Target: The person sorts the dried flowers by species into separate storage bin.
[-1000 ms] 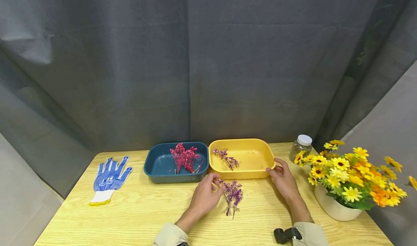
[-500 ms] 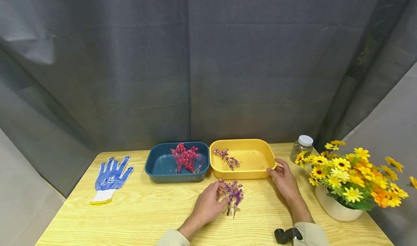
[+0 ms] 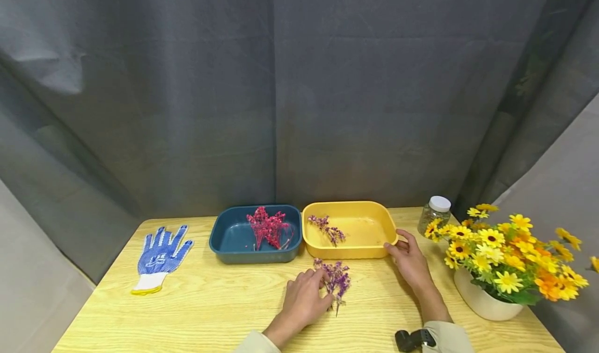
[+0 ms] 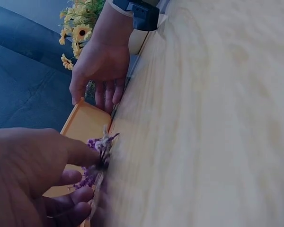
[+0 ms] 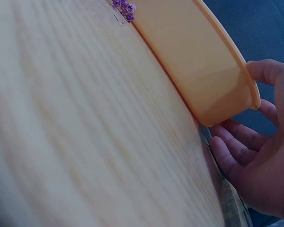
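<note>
A small bunch of purple dried flowers (image 3: 338, 280) lies on the table in front of the yellow tray (image 3: 346, 252). My left hand (image 3: 303, 298) is at its left side, thumb and fingers apart with the bunch between them; the thumb is by the stems in the left wrist view, where contact is blurred. My right hand (image 3: 412, 262) holds the yellow tray's front right corner, thumb on the rim (image 5: 241, 56) and fingers against the outside. Another purple sprig (image 3: 327, 230) lies inside that tray. Red dried flowers (image 3: 269, 228) lie in the dark blue tray (image 3: 255, 257) beside it.
A blue and white work glove (image 3: 159, 257) lies at the table's left. To the right stand a jar with a white lid (image 3: 435, 215) and a white pot (image 3: 489, 296) of yellow artificial flowers (image 3: 510, 259). A grey curtain (image 3: 271, 93) hangs behind the table.
My left hand has moved right and slightly nearer me, from the bunch's upper left to its stems. My right hand stays at the yellow tray's corner.
</note>
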`<state>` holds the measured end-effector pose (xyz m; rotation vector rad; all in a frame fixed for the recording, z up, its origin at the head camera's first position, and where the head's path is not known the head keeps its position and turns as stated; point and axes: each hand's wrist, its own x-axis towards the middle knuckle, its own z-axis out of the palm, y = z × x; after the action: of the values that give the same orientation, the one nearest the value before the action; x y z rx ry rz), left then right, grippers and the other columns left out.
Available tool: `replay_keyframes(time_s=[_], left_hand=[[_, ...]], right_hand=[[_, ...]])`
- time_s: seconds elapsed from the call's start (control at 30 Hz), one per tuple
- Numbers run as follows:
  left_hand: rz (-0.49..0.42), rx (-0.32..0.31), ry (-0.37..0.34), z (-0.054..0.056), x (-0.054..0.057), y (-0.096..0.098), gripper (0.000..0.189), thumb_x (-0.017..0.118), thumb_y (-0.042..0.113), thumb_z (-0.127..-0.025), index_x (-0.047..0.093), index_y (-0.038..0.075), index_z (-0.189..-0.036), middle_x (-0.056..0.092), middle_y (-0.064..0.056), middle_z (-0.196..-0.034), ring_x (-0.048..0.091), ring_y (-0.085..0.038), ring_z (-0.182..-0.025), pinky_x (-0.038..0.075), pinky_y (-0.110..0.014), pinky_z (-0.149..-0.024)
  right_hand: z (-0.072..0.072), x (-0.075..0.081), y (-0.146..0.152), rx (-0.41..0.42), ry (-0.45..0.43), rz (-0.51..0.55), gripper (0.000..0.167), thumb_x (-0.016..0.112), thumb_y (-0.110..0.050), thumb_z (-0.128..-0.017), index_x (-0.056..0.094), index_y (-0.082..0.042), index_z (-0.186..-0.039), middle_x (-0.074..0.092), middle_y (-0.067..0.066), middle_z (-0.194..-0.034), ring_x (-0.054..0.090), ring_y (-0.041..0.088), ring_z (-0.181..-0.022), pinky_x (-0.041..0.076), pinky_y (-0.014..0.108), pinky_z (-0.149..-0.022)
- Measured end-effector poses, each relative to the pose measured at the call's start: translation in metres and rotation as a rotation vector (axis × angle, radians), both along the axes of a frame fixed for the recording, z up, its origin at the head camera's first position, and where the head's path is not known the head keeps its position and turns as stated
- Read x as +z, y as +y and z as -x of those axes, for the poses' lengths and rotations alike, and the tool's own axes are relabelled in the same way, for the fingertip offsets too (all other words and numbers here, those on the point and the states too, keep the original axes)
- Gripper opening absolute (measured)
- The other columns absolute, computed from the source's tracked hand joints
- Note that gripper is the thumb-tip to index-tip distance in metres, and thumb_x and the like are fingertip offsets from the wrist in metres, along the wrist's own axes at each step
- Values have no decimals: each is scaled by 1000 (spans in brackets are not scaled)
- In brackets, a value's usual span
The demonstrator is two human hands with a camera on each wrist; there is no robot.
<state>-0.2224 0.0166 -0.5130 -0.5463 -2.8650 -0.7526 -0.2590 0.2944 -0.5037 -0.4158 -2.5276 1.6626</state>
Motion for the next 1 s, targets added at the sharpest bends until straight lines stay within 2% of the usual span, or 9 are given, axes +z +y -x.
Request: replay_keyframes(time_s=[0.17, 0.37, 0.5, 0.6, 0.73, 0.9, 1.0], left_hand=[[14, 24, -2, -2, 1, -1, 12, 67, 21, -74, 63, 24, -85, 54, 15, -69, 49, -8, -69, 31, -30, -58], [39, 17, 41, -3, 2, -3, 9, 68, 19, -72, 64, 25, -79, 48, 21, -54, 51, -5, -60, 32, -32, -55], [41, 37, 46, -5, 2, -4, 16, 67, 18, -69, 67, 22, -84, 48, 22, -53, 50, -2, -56, 33, -32, -56], [16, 70, 24, -6, 2, -4, 29, 68, 19, -66, 69, 19, -95, 50, 22, -54, 51, -3, -56, 36, -32, -59], [20, 127, 2, -6, 2, -3, 43, 69, 22, -66, 67, 14, -108, 50, 18, -53, 55, -8, -60, 39, -35, -64], [48, 173, 30, -6, 3, -3, 45, 71, 21, -65, 68, 12, -109, 59, 8, -58, 62, -17, -67, 40, -37, -65], [44, 174, 21, -5, 4, -4, 44, 69, 16, -63, 68, 11, -108, 62, 6, -61, 61, -16, -63, 39, -36, -63]], right_hand=[[0, -1, 0, 2, -6, 0, 71, 56, -46, -96, 22, -21, -153, 42, 18, -146, 47, 29, -130, 41, 21, -84], [-1, -1, 1, 2, -11, -6, 71, 55, -46, -96, 21, -22, -153, 41, 18, -147, 47, 30, -131, 42, 21, -83], [-1, -2, 1, 5, -15, -2, 71, 55, -45, -96, 21, -22, -153, 41, 18, -147, 46, 31, -132, 43, 24, -86], [-1, -2, 0, 6, -17, -4, 72, 55, -48, -95, 20, -23, -154, 41, 18, -147, 46, 31, -132, 45, 32, -92], [0, -1, -1, 2, -18, -6, 73, 54, -49, -95, 20, -23, -154, 41, 18, -148, 46, 32, -133, 44, 40, -97], [1, -1, 0, 1, -13, -5, 72, 54, -48, -95, 21, -23, -154, 42, 18, -148, 47, 31, -132, 45, 34, -93], [1, -1, 0, 1, -10, -5, 73, 55, -50, -95, 21, -23, -154, 42, 18, -147, 47, 31, -132, 44, 29, -89]])
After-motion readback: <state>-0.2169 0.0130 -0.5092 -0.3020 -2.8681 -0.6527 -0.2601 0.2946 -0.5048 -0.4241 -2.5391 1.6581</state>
